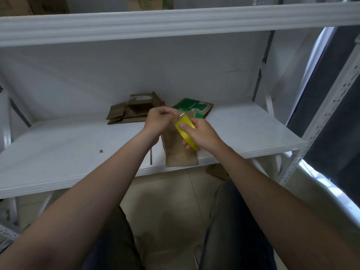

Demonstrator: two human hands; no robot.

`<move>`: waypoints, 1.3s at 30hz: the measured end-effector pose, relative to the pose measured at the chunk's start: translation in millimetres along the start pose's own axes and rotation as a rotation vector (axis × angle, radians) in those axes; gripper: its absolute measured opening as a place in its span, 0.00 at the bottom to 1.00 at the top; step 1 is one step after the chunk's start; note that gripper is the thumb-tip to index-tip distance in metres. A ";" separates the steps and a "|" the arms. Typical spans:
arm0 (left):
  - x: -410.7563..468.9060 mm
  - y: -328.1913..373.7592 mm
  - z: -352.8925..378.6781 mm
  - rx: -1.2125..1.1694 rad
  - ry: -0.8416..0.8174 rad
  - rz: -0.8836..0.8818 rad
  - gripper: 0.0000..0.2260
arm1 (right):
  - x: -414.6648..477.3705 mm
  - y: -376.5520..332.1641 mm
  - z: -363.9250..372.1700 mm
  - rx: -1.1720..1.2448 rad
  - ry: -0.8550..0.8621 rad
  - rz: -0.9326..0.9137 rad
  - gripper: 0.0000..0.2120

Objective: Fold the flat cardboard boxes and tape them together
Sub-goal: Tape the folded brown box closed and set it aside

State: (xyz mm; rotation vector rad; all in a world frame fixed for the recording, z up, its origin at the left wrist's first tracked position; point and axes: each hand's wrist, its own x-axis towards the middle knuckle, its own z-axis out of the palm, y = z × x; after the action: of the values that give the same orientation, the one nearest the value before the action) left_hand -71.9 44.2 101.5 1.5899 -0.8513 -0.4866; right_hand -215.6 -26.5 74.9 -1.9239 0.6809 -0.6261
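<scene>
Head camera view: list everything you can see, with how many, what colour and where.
shelf: one, white, in front of the person
brown box: one, brown, at the shelf's front edge, centre
tape roll: one, yellow, held above the brown box
flat cardboard pile: one, brown, on the shelf at the back
printed cardboard: one, green and brown, right of the pile
scrap: one, brown, on the shelf, front left
cardboard piece: one, brown, on the floor below the shelf
left hand: one, seemingly pinching the tape's free end
right hand: one, gripping the tape roll

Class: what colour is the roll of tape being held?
The tape roll is yellow, clearest in the head view.
</scene>
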 end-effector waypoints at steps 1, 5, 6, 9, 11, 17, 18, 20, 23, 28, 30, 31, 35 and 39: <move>2.3 -0.6 -0.5 0.016 0.005 -0.001 0.01 | 2.4 2.9 -2.3 -0.039 -0.002 0.000 0.11; 19.2 -8.7 -3.6 0.012 0.029 -0.005 0.05 | 8.3 6.6 -9.4 -0.103 -0.038 0.006 0.12; 22.6 -11.6 -4.2 -0.007 0.043 -0.004 0.05 | 8.9 5.5 -11.8 -0.087 -0.053 0.000 0.11; 27.8 -16.9 -4.8 -0.105 0.132 -0.040 0.09 | 16.3 9.3 -26.5 -0.060 -0.044 -0.101 0.10; 30.8 -20.2 -7.5 -0.175 0.189 -0.088 0.10 | 23.3 17.9 -39.0 -0.089 0.009 -0.180 0.15; 26.3 -39.8 -17.8 -0.461 0.404 -0.255 0.06 | 38.5 43.0 -69.2 -0.389 0.170 -0.201 0.25; 22.9 -45.3 -16.0 -0.481 0.440 -0.248 0.08 | 39.5 45.1 -75.0 -0.448 0.203 -0.202 0.25; 14.2 -58.6 -7.2 -0.489 0.480 -0.224 0.09 | 41.6 46.9 -84.2 -0.589 0.251 -0.206 0.25; 3.1 -73.7 10.6 -0.543 0.531 -0.253 0.03 | 46.4 44.9 -88.0 -0.782 0.281 -0.241 0.24; 5.5 -87.3 24.5 -0.607 0.597 -0.299 0.05 | 56.6 48.1 -86.3 -0.905 0.255 -0.247 0.24; 9.0 -93.1 26.9 -0.608 0.609 -0.291 0.09 | 62.3 52.9 -84.1 -0.935 0.254 -0.240 0.26; 11.8 -96.8 27.9 -0.606 0.613 -0.287 0.10 | 65.4 56.2 -83.0 -0.946 0.254 -0.238 0.27; 24.2 -108.7 31.0 -0.586 0.616 -0.283 0.10 | 78.0 66.9 -82.6 -0.988 0.254 -0.251 0.27; 33.7 -120.9 33.7 -0.566 0.611 -0.303 0.05 | 93.2 77.5 -77.4 -1.047 0.223 -0.226 0.29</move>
State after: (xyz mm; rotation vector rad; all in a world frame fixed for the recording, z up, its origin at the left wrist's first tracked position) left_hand -44.0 -0.4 -17.4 1.2241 0.0053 -0.3738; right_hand -216.4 -167.9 48.6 -2.9536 1.0727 -0.6952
